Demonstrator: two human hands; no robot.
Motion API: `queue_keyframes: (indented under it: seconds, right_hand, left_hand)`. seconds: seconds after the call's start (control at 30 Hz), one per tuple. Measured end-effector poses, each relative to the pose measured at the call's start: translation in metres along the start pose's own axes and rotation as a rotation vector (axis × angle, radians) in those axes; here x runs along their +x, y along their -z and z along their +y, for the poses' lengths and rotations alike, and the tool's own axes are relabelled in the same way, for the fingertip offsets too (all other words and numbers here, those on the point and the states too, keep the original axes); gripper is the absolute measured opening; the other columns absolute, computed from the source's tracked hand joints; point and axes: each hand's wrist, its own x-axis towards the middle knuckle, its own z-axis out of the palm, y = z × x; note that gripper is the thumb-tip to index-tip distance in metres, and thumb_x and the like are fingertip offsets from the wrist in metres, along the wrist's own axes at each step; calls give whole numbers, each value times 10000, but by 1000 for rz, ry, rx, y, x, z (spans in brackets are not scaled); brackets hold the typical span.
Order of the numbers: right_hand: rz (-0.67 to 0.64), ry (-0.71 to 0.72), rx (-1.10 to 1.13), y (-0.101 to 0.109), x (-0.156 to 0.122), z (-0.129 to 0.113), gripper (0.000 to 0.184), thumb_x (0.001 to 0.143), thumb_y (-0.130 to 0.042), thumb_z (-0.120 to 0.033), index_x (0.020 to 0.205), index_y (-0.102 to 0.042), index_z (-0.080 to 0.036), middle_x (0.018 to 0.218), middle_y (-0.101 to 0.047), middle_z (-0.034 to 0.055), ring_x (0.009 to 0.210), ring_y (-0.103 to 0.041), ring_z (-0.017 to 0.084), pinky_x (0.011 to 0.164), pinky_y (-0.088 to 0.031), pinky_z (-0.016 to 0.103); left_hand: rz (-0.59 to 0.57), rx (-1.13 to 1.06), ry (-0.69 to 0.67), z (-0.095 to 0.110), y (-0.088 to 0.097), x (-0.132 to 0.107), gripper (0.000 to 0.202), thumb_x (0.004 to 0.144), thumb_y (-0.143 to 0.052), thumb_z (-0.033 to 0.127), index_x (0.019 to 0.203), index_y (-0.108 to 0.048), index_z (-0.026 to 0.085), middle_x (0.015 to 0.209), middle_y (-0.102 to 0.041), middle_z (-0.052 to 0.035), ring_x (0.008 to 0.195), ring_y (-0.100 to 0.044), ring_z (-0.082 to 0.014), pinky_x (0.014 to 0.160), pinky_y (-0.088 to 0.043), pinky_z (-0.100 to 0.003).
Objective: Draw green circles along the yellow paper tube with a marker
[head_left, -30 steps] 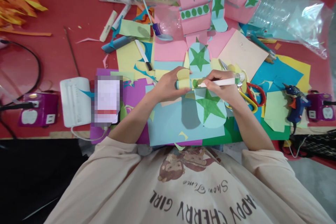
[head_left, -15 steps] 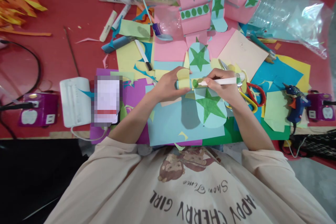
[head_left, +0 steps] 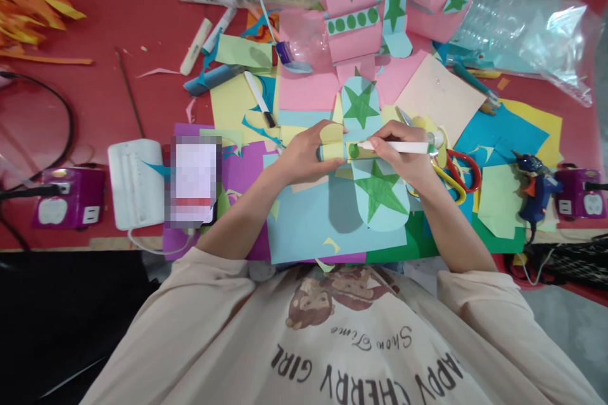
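A white marker [head_left: 413, 147] is gripped pen-style in the right hand [head_left: 380, 147], fingers pinched around the barrel. Its tip is held right by a green dot [head_left: 354, 151] on a yellow paper strip [head_left: 367, 154]; whether it's actually touching can't be told. The strip's other end is held by the left hand [head_left: 335, 147], thumb along the lower edge, fingers curled over the upper side. That strip is laid across the middle of a pale blue paper cutout [head_left: 350, 130], rounded at both ends, with a big green star drawn on each half.

Under all that, a light blue sheet [head_left: 308, 228] is spread near the front of the red counter [head_left: 102, 88]. Just beyond the right hand, scissors [head_left: 458, 157] with red and yellow handles are partly covered. Up top, more green dots are lined up on a pink paper piece [head_left: 354, 44]. A glue gun [head_left: 534, 186] is parked way off to the right, and a blurred-out phone [head_left: 192, 177] is propped left.
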Motion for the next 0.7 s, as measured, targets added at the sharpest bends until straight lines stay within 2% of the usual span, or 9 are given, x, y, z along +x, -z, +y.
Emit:
queue_keyframes:
  seconds: [0.17, 0.43, 0.7]
  right_hand:
    - [-2, 10, 21, 0, 0, 2, 244, 853, -631, -353, 672, -585, -196, 558, -552, -34, 499, -433, 81, 484, -340, 258]
    - [-39, 20, 20, 1, -1, 1, 173, 867, -644, -319, 745, -644, -197, 618, -620, -23, 536, -498, 88, 485, -351, 256]
    - [-5, 28, -13, 0, -1, 0, 196, 853, -626, -270, 677, -573, -201, 563, -539, -49, 503, -448, 77, 479, -331, 255]
  left_hand:
    - [-9, 1, 26, 2, 1, 0, 544, 781, -616, 448, 1247, -584, 168, 1248, -642, -102, 1145, -628, -271, 1005, -496, -389]
    - [5, -11, -20, 0, 1, 0, 532, 797, -607, 452, 1233, -584, 149, 1235, -646, -110, 1131, -634, -266, 987, -503, -381]
    - [0, -6, -7, 0, 1, 0, 544, 785, -618, 441, 1241, -579, 148, 1232, -645, -109, 1123, -636, -264, 982, -502, -373]
